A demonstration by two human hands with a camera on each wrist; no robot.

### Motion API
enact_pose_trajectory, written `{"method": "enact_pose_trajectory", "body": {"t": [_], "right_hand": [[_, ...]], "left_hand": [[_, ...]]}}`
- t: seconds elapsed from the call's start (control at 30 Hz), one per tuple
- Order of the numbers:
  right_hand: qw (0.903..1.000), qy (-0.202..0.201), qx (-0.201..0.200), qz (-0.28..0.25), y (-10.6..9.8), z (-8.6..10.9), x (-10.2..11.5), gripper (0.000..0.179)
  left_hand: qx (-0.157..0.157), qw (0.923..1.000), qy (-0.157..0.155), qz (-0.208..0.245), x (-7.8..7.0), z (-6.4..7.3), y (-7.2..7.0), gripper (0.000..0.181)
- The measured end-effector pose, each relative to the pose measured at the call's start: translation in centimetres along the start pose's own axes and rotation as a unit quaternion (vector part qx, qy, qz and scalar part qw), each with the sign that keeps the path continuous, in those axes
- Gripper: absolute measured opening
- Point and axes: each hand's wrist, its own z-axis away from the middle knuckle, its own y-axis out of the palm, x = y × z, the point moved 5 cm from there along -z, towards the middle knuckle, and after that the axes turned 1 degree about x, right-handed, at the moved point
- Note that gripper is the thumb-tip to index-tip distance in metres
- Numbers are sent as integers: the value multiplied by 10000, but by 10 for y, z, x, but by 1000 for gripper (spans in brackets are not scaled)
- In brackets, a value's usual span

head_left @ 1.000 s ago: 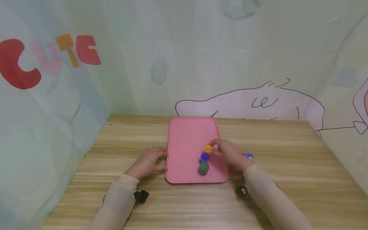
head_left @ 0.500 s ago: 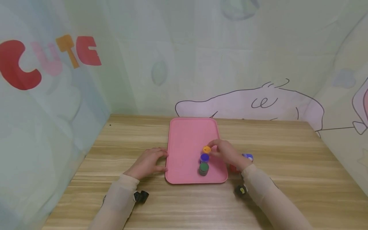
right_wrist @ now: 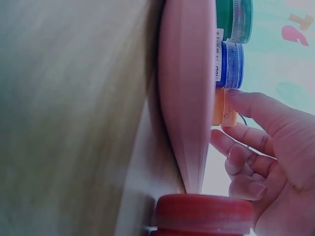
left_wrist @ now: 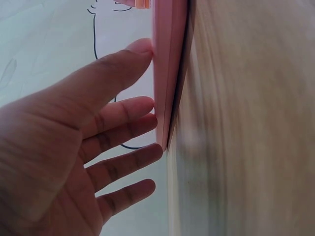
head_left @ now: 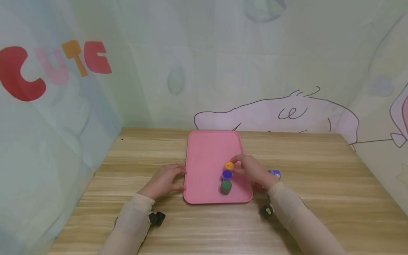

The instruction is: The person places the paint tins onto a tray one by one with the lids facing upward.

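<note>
On the pink tray (head_left: 207, 152), three small jars stand upright in a row. The orange jar (head_left: 229, 165) is farthest back, the blue jar (head_left: 227, 175) is in the middle and the green jar (head_left: 226, 187) is nearest. My right hand (head_left: 253, 169) pinches the orange jar between thumb and index finger; in the right wrist view the orange jar (right_wrist: 225, 109) sits beside the blue jar (right_wrist: 231, 65). With fingers spread, my left hand (head_left: 164, 181) touches the tray's left edge. The left wrist view shows its fingertips (left_wrist: 142, 45) against the rim.
Behind my right wrist, a jar with a red lid (right_wrist: 204, 214) and a blue-lidded jar (head_left: 275, 174) stand on the wooden table (head_left: 204, 230), right of the tray. A printed cloth backdrop (head_left: 159, 71) rises behind the table and at its sides.
My right hand has shifted the orange jar slightly to the left over the tray, then held it there. The left hand, the tray and the other jars look the same.
</note>
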Motion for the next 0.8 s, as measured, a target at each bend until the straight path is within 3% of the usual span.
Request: {"method": "enact_pose_trajectory", "body": {"t": [0.47, 0.8], "right_hand": [[9997, 81, -157, 186, -7, 6, -3, 36], [9997, 122, -225, 51, -13, 12, -5, 37]], "left_hand": [[-19, 10000, -24, 6, 2, 1, 1, 53], [-100, 9998, 165, -78, 0, -1, 1, 51]]}}
